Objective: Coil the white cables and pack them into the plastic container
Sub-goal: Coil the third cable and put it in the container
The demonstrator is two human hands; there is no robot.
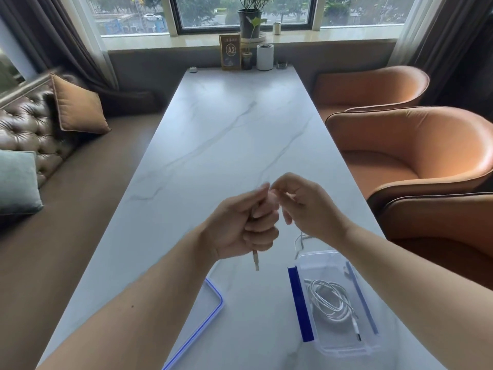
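Note:
My left hand (241,225) is closed in a fist around a white cable, raised above the table; the cable's plug end (256,261) hangs out below the fist. My right hand (304,202) pinches the same cable just beside the left fingertips, and a loose stretch of that cable (299,243) trails down under the right wrist toward the container. A clear plastic container (324,347) with blue side clips stands open at the near right. One coiled white cable (329,300) lies inside it.
The container's lid (210,305), clear with a blue rim, lies on the white marble table (226,134) under my left forearm. Orange armchairs (416,156) stand close on the right, a brown sofa on the left. A sign, plant and white cup (265,56) stand at the far end.

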